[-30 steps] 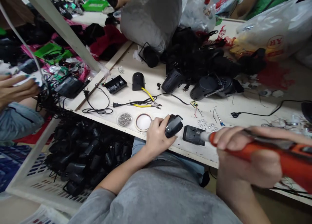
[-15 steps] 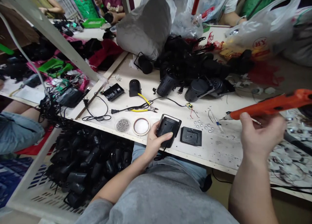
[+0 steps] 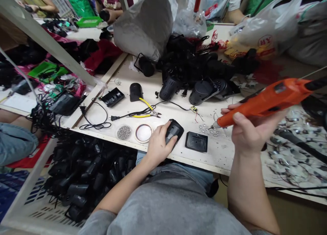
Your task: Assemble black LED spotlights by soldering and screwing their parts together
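Note:
My left hand (image 3: 160,143) is closed around a black plastic housing (image 3: 175,128) at the front of the table. In my right hand (image 3: 248,134) is an orange electric screwdriver (image 3: 267,100), tilted with its tip down to the left, over several small clear lenses (image 3: 204,126). Between the two hands a black rectangular part (image 3: 196,142) lies flat on the table. Left of my left hand are a tape roll (image 3: 136,134) and a round dish of small screws (image 3: 124,132). Yellow-handled cutters (image 3: 143,116) rest behind them, beside a black cord.
Black lamp-like housings (image 3: 170,86) are heaped at the back beside a grey bag (image 3: 144,23). White wired parts (image 3: 288,160) cover the right side. A white crate (image 3: 25,207) of black units stands below left. Other people sit across the table and to the left.
The screwdriver has swung left, its tip now over the lenses. The black housing has turned in my left hand, whose fingers now lie over its top. The camera view has shifted slightly.

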`<control>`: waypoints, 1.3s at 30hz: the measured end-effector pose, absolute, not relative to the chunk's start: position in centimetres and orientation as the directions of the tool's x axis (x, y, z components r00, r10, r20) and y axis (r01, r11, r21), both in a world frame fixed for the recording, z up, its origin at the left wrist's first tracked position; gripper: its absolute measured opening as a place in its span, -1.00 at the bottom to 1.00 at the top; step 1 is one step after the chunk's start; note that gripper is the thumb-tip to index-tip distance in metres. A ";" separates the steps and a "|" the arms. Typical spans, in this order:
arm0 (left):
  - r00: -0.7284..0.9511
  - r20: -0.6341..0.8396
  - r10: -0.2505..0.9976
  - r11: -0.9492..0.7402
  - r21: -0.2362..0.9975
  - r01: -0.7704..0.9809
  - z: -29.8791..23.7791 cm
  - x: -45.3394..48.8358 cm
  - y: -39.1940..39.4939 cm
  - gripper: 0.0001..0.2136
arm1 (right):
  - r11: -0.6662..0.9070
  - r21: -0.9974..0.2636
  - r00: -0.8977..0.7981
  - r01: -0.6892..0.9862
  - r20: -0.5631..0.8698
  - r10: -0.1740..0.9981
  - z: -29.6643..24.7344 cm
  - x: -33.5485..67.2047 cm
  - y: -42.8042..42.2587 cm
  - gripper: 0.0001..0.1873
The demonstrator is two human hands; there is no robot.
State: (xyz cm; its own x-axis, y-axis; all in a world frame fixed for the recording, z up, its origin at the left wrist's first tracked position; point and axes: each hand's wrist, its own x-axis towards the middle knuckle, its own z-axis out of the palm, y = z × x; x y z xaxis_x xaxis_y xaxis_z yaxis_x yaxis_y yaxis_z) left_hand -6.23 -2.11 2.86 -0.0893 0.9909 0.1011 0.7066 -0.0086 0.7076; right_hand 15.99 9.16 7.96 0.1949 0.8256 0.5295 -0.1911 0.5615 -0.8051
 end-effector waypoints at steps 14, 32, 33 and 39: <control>0.100 0.016 0.995 -0.099 0.369 0.924 4.6 -4.8 0.2 -0.40 | 0.151 -0.892 -0.211 -0.427 0.260 0.942 9.8 11.1 4.7 -0.05; 0.146 -0.074 0.986 -0.102 0.420 0.902 4.7 -6.0 0.8 -0.32 | 0.127 -0.836 -0.229 -0.534 0.288 0.930 8.0 10.2 2.3 -0.16; 0.151 -0.065 0.986 -0.110 0.422 0.900 4.7 -6.0 0.8 -0.32 | 0.140 -0.841 -0.215 -0.523 0.289 0.933 8.1 10.2 2.2 -0.15; 0.138 -0.029 0.990 -0.113 0.424 0.899 4.4 -5.9 0.7 -0.35 | 0.128 -0.857 -0.210 -0.500 0.263 0.942 8.1 8.9 2.3 -0.20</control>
State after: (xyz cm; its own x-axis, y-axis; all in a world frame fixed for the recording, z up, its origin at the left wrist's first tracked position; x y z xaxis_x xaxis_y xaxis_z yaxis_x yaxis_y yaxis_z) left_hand -5.94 0.72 4.37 0.1385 0.9899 -0.0287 0.8987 -0.1135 0.4236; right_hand 8.93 2.31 8.13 -0.2100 0.9415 0.2635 -0.4999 0.1282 -0.8565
